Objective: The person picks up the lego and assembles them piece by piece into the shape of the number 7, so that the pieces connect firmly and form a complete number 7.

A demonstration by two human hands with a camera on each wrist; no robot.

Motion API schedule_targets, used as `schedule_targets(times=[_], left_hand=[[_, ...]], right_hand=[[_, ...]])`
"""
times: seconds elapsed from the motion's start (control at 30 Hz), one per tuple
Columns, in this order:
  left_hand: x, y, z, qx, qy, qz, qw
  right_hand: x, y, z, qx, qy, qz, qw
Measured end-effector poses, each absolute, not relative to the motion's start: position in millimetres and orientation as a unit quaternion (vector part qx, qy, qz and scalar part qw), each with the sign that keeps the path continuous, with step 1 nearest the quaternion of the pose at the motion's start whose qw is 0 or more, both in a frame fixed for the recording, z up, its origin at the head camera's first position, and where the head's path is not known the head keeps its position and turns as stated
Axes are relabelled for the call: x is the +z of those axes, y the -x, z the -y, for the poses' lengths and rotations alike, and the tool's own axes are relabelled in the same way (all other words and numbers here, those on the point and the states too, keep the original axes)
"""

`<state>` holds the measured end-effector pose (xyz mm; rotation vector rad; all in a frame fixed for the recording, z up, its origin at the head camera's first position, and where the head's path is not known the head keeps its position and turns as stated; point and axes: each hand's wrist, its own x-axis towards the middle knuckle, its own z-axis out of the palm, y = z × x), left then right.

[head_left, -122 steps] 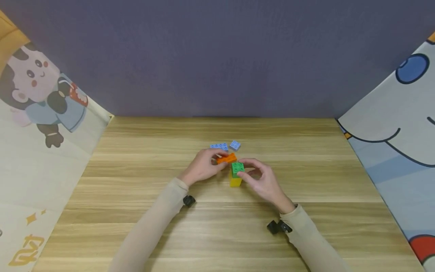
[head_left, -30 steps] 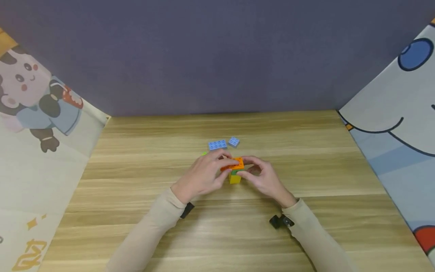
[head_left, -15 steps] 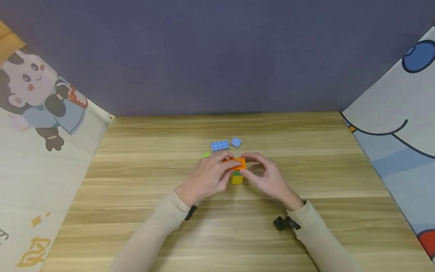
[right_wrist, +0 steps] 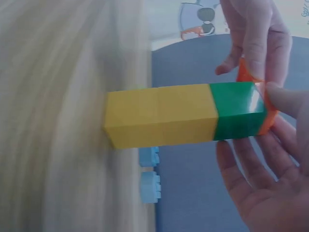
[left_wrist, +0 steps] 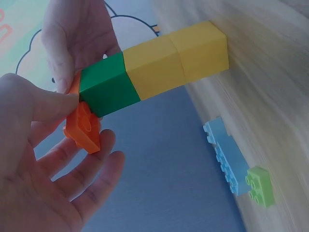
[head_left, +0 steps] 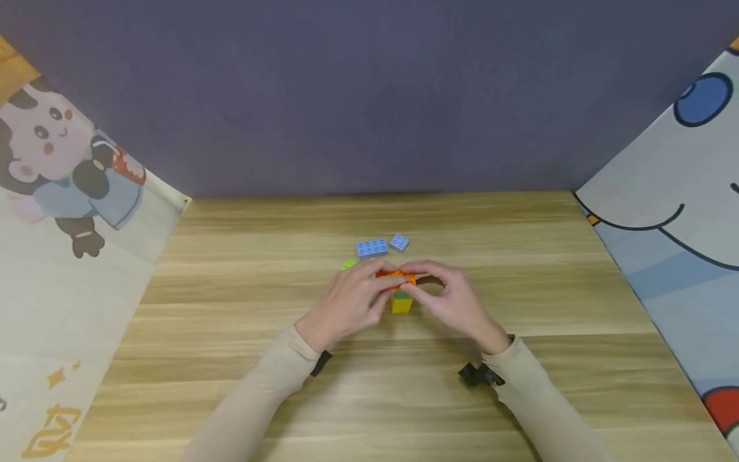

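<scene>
A tower of toy building blocks stands upright on the table: two yellow blocks (left_wrist: 153, 66), a green block (left_wrist: 108, 87) above them, and a flat orange brick (left_wrist: 86, 129) on top. The orange brick sticks out past the green block on the left side. My left hand (head_left: 346, 301) pinches this overhanging part between thumb and fingers. From the other side, my right hand (head_left: 458, 305) pinches the right end of the orange brick, thumb near and fingers behind. Fingers cover much of the orange brick in the head view.
Behind the hands lie a long blue brick (head_left: 372, 248) and a small blue brick (head_left: 399, 242). A light green brick (head_left: 348, 264) shows partly behind my left hand. A dark panel (head_left: 369, 96) borders the table's (head_left: 231, 256) far edge, with printed side panels.
The orange brick has come from the table onto the green block with my left hand. My right hand's fingertips have risen from the green block to the orange brick.
</scene>
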<state>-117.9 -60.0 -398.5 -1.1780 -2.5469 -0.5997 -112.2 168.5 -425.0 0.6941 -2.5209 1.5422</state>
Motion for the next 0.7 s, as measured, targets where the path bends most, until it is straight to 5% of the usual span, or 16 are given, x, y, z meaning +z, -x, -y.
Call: schedule_targets(times=[0.33,0.7], left_hand=[[-407,118,61,-0.225,0.409,0.869,0.165],[-410,122,75,-0.273,0.379,0.877,0.112]], right_hand=[[-434,114,-169,0.525,-0.228,0.817,0.07],[-446,114,-167,0.57,-0.224,0.787,0.072]])
